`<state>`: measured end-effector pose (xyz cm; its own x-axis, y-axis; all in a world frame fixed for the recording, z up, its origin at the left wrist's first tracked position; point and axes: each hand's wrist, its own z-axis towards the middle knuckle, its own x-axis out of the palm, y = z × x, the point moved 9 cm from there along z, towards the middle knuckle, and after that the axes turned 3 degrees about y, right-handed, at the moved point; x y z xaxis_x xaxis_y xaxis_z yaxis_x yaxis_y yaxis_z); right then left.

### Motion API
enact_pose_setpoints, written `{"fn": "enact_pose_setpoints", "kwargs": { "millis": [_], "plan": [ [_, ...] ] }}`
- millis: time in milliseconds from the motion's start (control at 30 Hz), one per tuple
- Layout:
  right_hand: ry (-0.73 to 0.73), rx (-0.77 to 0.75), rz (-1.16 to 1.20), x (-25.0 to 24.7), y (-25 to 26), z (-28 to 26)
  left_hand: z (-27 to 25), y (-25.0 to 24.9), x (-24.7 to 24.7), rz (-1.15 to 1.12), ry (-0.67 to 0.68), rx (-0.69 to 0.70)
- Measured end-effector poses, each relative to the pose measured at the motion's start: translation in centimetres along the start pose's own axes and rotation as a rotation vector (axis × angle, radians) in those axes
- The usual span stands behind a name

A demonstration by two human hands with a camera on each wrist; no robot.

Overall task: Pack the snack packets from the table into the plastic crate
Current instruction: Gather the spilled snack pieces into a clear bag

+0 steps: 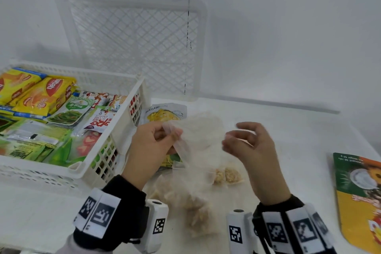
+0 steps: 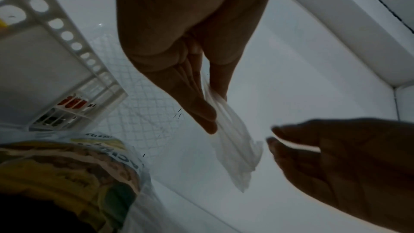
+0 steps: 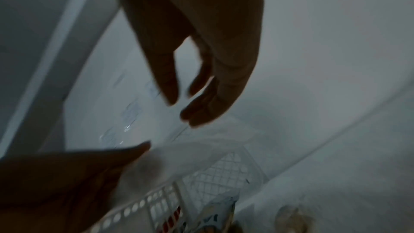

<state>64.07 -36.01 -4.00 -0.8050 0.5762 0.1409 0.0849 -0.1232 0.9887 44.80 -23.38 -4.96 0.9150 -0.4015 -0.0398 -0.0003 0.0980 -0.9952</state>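
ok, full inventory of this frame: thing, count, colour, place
plastic crate: one, white, left on table, holds many yellow, green and red snack packets
second crate: one, white, propped upright against wall
yellow packet: one, on table beside crate, partly behind left hand
clear bag: one, translucent, lifted above table
clear snack packets: several, beige contents, on table under the hands
green-orange packet: one, right edge of table
table: white
left hand: pinches clear bag
right hand: fingers loosely curled, holds nothing
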Motion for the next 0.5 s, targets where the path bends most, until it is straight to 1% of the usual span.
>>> {"fn": "enact_pose_setpoints", "kwargs": {
  "millis": [67,133,167,233,300,367,500],
  "plan": [
    [0.160,-0.105,-0.312,2.9,0.7,-0.7,-0.1,0.1,1.0,-0.026,0.033,-0.026],
    [0.274,-0.160,-0.517,5.3,0.6,-1.4,-0.2,-0.2,2.0,-0.040,0.065,-0.037],
    [0.292,-0.189,-0.605,5.8,0.5,-1.6,-0.3,-0.3,2.3,-0.041,0.079,-0.042],
    [0.282,-0.247,-0.745,6.3,0.7,-1.6,-0.3,-0.4,2.9,-0.049,0.122,-0.055],
    [0.249,-0.296,-0.798,6.5,1.1,-1.4,-0.6,-0.4,3.3,-0.080,0.161,-0.083],
    [0.228,-0.316,-0.792,6.3,1.4,-1.1,-0.8,-0.3,3.5,-0.098,0.185,-0.106],
    [0.263,-0.262,-0.681,6.0,1.3,-0.4,-0.8,-0.8,2.9,-0.053,0.146,-0.049]
  ]
}}
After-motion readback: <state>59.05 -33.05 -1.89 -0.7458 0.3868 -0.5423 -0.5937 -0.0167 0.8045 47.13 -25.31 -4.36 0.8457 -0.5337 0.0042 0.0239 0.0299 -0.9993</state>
